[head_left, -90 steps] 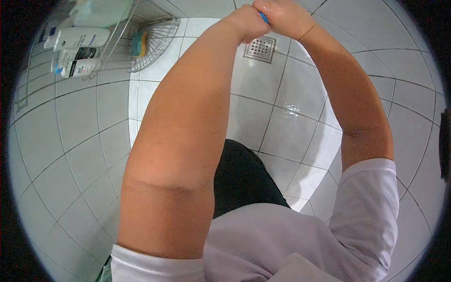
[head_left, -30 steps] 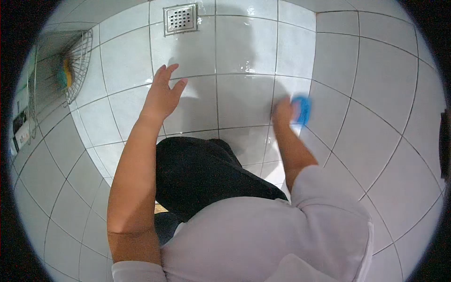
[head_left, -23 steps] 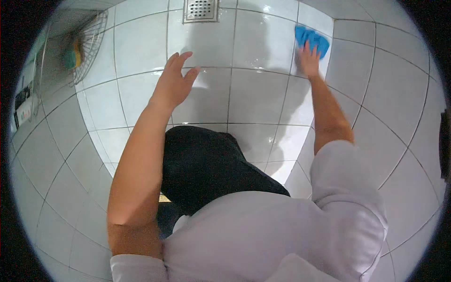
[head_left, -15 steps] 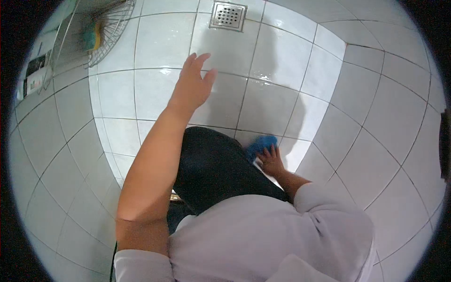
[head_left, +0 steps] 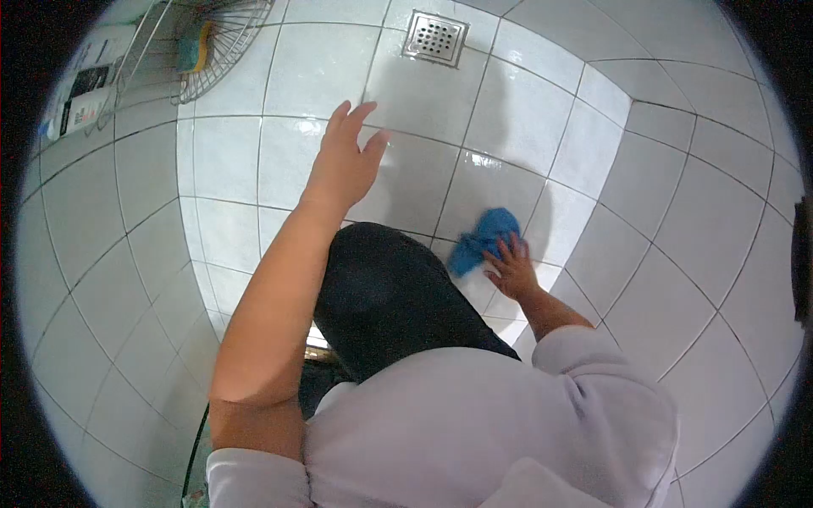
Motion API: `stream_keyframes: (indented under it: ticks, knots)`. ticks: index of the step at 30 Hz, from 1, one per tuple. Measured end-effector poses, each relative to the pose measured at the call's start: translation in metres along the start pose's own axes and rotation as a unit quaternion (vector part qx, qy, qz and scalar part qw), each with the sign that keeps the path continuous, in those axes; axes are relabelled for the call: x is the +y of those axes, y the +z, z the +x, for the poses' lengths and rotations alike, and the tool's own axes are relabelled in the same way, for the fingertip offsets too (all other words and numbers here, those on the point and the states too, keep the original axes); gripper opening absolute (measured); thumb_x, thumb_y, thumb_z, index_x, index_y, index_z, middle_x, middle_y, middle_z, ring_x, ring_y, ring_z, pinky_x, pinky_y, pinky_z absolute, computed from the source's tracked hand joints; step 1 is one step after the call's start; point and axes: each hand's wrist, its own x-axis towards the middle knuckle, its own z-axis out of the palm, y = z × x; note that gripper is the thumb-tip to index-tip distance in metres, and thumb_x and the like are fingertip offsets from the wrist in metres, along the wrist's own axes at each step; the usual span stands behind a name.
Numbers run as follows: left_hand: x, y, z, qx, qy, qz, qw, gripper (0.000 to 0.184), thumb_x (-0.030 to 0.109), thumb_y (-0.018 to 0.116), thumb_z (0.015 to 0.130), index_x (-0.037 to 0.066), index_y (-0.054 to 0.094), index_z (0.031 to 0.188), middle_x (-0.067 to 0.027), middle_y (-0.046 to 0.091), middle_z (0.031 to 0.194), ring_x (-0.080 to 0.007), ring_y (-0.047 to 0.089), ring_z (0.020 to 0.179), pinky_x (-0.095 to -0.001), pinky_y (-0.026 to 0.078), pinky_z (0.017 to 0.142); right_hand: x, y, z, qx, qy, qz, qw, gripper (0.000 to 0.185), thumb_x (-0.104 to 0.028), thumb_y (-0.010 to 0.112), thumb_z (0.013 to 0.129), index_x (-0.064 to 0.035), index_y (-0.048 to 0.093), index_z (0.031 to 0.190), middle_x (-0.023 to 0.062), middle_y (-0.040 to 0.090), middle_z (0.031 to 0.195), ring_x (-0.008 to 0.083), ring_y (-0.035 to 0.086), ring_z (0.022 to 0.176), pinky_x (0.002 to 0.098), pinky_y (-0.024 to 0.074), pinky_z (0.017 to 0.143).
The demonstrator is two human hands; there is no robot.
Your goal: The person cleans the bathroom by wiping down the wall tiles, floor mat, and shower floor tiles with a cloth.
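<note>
A crumpled blue cloth (head_left: 491, 237) lies against the wet white floor tiles, right of my bent knee. My right hand (head_left: 513, 269) bears down on its near right edge, fingers over the fabric, and holds it to the floor. Over the tiles in the middle, my left hand (head_left: 345, 161) hangs in the air with thumb and fingers apart and nothing in it. My left forearm reaches forward beside my dark-trousered knee (head_left: 381, 288).
A square metal floor drain (head_left: 435, 38) sits at the far end. At upper left, a wire corner rack (head_left: 224, 51) holds a yellow and green sponge (head_left: 195, 49), with a white labelled bottle (head_left: 85, 106) nearby. Tiled walls (head_left: 677, 212) close in both sides.
My right hand and the blue cloth have moved forward and to the right, away from my knee. My left hand has hardly moved. The view has shifted slightly.
</note>
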Motion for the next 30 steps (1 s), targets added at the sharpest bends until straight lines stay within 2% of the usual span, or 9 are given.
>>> stream_keyframes:
  ticks: [2,7,8,12,14,18,21,26,30]
  knots:
    - [-0.007,0.005,0.002,0.002,-0.030,-0.026,0.999,0.041,0.026,0.051,0.084,0.014,0.041,0.122,-0.0207,0.028,0.133,-0.0345,0.030,0.122,-0.0364,0.039,0.089,0.020,0.003,0.000,0.059,0.070,-0.014,0.996,0.053,-0.050,0.056,0.071,-0.0227,0.050,0.116,0.0144,0.022,0.137,0.0411,0.013,0.126,0.0607,0.0150,0.096]
    - [-0.009,0.010,0.010,0.014,-0.009,-0.014,1.000,0.043,0.025,0.052,0.082,0.011,0.042,0.122,-0.0219,0.029,0.132,-0.0314,0.043,0.103,-0.0346,0.041,0.084,0.059,-0.086,0.189,0.371,0.266,0.034,0.889,0.044,-0.042,0.057,0.073,-0.0038,0.056,0.095,0.0242,0.034,0.127,0.0484,0.022,0.119,0.0588,0.0216,0.093]
    - [-0.010,0.009,0.010,0.013,-0.006,-0.028,0.999,0.045,0.023,0.053,0.081,0.008,0.042,0.121,-0.0238,0.029,0.130,-0.0289,0.053,0.085,-0.0338,0.042,0.079,0.051,-0.106,0.213,0.366,0.236,0.043,0.899,0.041,-0.039,0.056,0.074,-0.0037,0.056,0.094,0.0231,0.036,0.126,0.0484,0.022,0.119,0.0581,0.0223,0.093]
    - [-0.026,-0.001,0.009,0.079,0.007,0.000,0.997,0.044,0.023,0.054,0.080,0.008,0.044,0.120,-0.0242,0.031,0.129,-0.0303,0.051,0.096,-0.0331,0.042,0.081,-0.023,-0.069,0.198,0.322,0.034,0.006,0.946,0.023,-0.026,0.056,0.074,-0.0098,0.060,0.090,0.0195,0.037,0.126,0.0465,0.023,0.120,0.0578,0.0240,0.092]
    - [-0.026,-0.016,0.002,0.069,-0.065,-0.074,0.993,0.038,0.025,0.052,0.084,0.014,0.044,0.120,-0.0187,0.032,0.131,-0.0309,0.036,0.119,-0.0344,0.038,0.090,-0.069,-0.052,0.173,0.090,-0.072,0.026,0.993,0.029,-0.030,0.060,0.070,-0.0167,0.060,0.096,0.0130,0.031,0.133,0.0419,0.018,0.125,0.0573,0.0159,0.098]
    - [-0.066,-0.019,-0.004,0.125,-0.061,-0.056,0.989,0.038,0.024,0.052,0.083,0.011,0.045,0.118,-0.0179,0.036,0.129,-0.0296,0.037,0.118,-0.0334,0.037,0.090,-0.154,-0.057,0.235,0.107,-0.371,0.041,0.921,0.051,-0.041,0.059,0.071,-0.0344,0.044,0.119,0.0086,0.031,0.134,0.0350,0.020,0.126,0.0557,0.0188,0.097]
    - [-0.081,-0.020,-0.008,0.129,-0.121,-0.090,0.980,0.042,0.024,0.054,0.080,0.009,0.045,0.118,-0.0234,0.032,0.128,-0.0347,0.034,0.119,-0.0357,0.036,0.092,-0.188,-0.090,0.293,0.056,-0.428,-0.075,0.899,0.055,-0.044,0.060,0.070,-0.0377,0.041,0.121,0.0068,0.030,0.134,0.0345,0.018,0.126,0.0557,0.0166,0.098]
    - [-0.101,-0.024,-0.014,0.132,-0.111,0.027,0.985,0.039,0.025,0.052,0.083,0.008,0.046,0.117,-0.0193,0.040,0.125,-0.0317,0.035,0.119,-0.0352,0.029,0.097,-0.098,-0.095,0.254,0.157,-0.226,0.031,0.961,0.052,-0.041,0.060,0.070,-0.0358,0.044,0.119,0.0089,0.031,0.133,0.0361,0.025,0.123,0.0601,0.0196,0.095]
    - [-0.108,-0.023,-0.016,0.139,-0.102,-0.007,0.985,0.039,0.025,0.052,0.083,0.008,0.046,0.117,-0.0204,0.039,0.125,-0.0331,0.034,0.119,-0.0352,0.028,0.098,0.026,-0.104,0.201,0.165,0.095,-0.062,0.980,0.052,-0.031,0.060,0.074,-0.0273,0.042,0.123,0.0090,0.028,0.136,0.0351,0.020,0.126,0.0621,0.0163,0.094]
